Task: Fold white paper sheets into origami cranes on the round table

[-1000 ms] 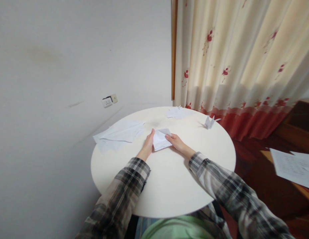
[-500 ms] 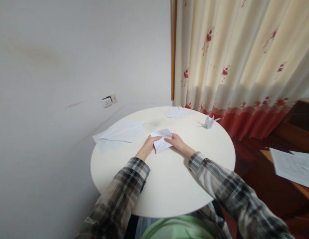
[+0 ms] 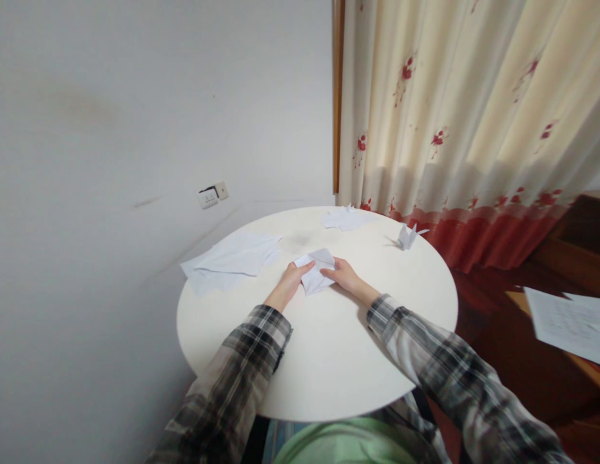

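A small folded sheet of white paper [image 3: 319,273] is held between both hands over the middle of the round table. My left hand [image 3: 290,281] grips its left edge, thumb on top and fingers underneath, mostly hidden. On the right edge, my right hand [image 3: 345,274] pinches the paper in the same way, its thumb lying across the face. Crease lines and a raised upper flap show on the paper. A folded paper crane [image 3: 406,237] stands at the right rear of the table.
White sheets [image 3: 239,256] lie stacked at the table's left edge, and more paper [image 3: 347,219] lies at the back. The round white table [image 3: 329,367] stands by a wall with a socket [image 3: 209,198]. A floral curtain [image 3: 464,129] hangs behind; printed papers [image 3: 568,322] lie lower right.
The folded paper has shifted slightly in the hands, and its lower edge now looks narrower and more bent. Both hands keep their grip in nearly the same place.
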The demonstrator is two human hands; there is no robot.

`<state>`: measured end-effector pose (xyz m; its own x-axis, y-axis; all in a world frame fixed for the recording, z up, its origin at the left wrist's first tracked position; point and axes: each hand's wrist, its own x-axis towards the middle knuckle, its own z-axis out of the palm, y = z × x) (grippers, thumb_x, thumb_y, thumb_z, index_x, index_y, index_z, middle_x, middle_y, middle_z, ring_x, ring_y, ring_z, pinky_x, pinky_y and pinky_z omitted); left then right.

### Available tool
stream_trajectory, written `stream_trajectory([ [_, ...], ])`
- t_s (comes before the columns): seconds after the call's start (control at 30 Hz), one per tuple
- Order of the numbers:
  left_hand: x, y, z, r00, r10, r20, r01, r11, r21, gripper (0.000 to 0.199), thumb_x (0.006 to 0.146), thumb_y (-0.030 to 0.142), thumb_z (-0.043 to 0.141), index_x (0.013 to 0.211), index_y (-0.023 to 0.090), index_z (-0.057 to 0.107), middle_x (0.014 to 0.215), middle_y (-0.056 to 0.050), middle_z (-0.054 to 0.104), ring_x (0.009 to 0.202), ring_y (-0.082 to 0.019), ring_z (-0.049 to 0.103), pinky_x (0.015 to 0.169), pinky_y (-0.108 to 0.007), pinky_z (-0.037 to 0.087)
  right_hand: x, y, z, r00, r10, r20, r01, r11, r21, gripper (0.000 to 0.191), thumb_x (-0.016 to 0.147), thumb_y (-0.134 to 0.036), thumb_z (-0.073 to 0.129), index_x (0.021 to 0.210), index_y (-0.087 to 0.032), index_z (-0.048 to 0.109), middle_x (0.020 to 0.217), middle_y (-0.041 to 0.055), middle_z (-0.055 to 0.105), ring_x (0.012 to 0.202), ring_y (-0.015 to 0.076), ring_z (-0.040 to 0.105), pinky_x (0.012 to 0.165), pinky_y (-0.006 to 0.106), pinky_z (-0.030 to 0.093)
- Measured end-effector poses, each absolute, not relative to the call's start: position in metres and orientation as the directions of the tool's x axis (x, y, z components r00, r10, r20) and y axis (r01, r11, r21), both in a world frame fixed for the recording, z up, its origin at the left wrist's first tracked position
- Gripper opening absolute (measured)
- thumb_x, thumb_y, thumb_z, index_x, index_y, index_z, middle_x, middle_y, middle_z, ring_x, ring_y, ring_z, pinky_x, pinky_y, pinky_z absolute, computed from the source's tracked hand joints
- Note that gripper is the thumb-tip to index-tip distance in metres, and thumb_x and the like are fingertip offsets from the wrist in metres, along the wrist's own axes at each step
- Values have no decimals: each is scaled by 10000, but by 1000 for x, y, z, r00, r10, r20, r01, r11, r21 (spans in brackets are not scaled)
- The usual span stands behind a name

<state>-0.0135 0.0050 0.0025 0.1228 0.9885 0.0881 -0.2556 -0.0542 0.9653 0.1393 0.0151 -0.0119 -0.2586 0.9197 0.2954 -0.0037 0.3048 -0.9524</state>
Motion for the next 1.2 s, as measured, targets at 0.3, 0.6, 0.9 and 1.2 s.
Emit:
stream_trajectory([
  [0.3,-13,12,2,-16,1000,15,-363,-20,932,337,689,360,637,899,99,604,890,-142,676,811,-225,635,712,-315,496,144,16,-10,-151,954,257,123,276,-953,266,576,-321,623,760,-137,569,626,-15,566,530,102,481,475,207,381],
  [0.6,-6,17,6,-99,992,-77,-550,10,835,265,842,274,394,851,99,593,835,-85,679,762,-161,626,769,-279,472,142,17,-5,-9,983,182,-217,175,-960,276,530,-285,643,764,-168,556,679,-6,600,574,129,543,505,249,447],
  [0.9,-7,18,7,-115,990,-80,-551,3,834,255,834,210,368,925,97,577,877,-79,670,748,-152,612,734,-261,469,144,16,-1,30,994,105,-382,109,-918,190,575,-195,574,751,-144,623,697,24,639,614,133,559,547,251,452],
  [1.2,-8,3,12,190,982,16,-328,48,944,365,738,288,574,1050,99,557,1038,-132,632,812,-184,613,705,-286,487,148,16,2,121,984,129,-334,163,-928,181,595,-201,547,760,-153,605,695,23,635,617,134,560,544,247,453],
])
